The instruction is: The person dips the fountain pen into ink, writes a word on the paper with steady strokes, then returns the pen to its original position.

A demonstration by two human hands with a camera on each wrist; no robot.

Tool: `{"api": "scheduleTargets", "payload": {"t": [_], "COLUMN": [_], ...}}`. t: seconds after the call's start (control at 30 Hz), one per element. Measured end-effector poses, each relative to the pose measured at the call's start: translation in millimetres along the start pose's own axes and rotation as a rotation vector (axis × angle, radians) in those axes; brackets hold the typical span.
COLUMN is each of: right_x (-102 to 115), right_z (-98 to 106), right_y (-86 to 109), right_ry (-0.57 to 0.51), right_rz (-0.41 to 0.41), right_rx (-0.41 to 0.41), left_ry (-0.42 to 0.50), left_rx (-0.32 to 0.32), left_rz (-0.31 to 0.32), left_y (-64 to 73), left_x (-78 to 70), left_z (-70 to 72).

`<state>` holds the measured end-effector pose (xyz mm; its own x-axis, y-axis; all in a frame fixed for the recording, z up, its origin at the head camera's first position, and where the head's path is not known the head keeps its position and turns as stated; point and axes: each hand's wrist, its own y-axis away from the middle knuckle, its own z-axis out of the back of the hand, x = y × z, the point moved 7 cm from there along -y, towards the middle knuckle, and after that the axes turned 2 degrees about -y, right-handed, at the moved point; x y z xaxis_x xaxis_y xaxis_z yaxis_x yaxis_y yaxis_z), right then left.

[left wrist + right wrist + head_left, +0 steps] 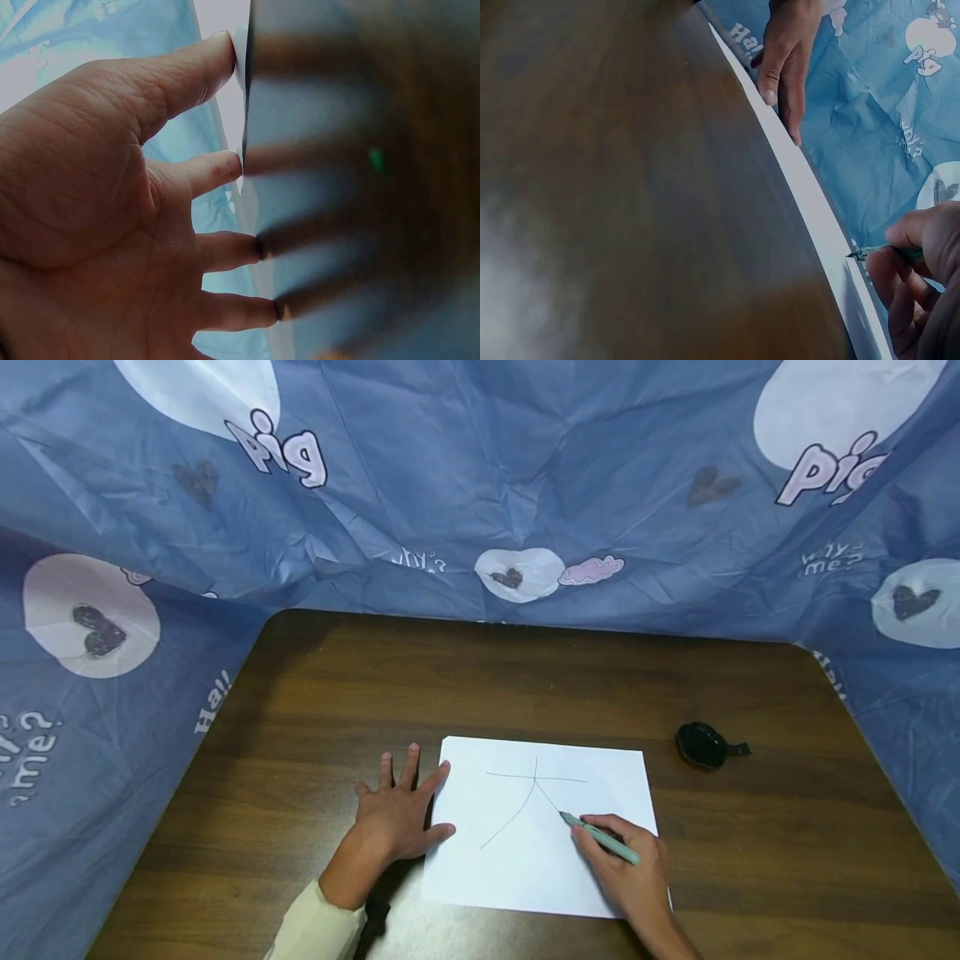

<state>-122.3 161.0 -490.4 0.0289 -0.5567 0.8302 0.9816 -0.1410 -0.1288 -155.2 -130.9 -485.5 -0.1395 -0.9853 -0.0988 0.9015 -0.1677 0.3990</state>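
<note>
A white sheet of paper [517, 868] lies on the table, with thin dark lines on it: a crossbar, a short upright, a long curve down to the left and a shorter slanting line down to the right. My right hand [628, 867] pinches a light green pen [611, 843], its tip at the lower end of that slanting line. In the right wrist view the pen [861, 254] shows between thumb and fingers. My left hand [397, 818] rests with spread fingers at the paper's left edge, thumb and index finger touching the sheet.
A small black object with a short tab [702, 746], perhaps a tape measure or case, lies right of the paper. The brown wooden table [480, 685] has rounded far corners. Blue printed cloth [450, 485] hangs behind it and along both sides.
</note>
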Motion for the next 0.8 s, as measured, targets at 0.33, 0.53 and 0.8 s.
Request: {"api": "scheduleTargets", "payload": {"t": [0.33,0.53,0.8], "right_x": [-8,-18,-29], "right_z": [15,24,33], "right_y": [6.0,11.4,15.8], "right_ry": [-0.011,0.008,-0.003], "right_rz": [-0.036,-0.185,-0.280], "right_rx": [0.042,0.098,0.132], "left_ry": [0.010,0.007,0.010], "left_rx": [-0.003,0.002,-0.003], "left_rz": [0.000,0.001,0.002], "left_y": [-0.1,-2.4,-0.3], "left_x": [0.1,-0.5,0.0], "left_z": [0.2,-0.7,0.0]}}
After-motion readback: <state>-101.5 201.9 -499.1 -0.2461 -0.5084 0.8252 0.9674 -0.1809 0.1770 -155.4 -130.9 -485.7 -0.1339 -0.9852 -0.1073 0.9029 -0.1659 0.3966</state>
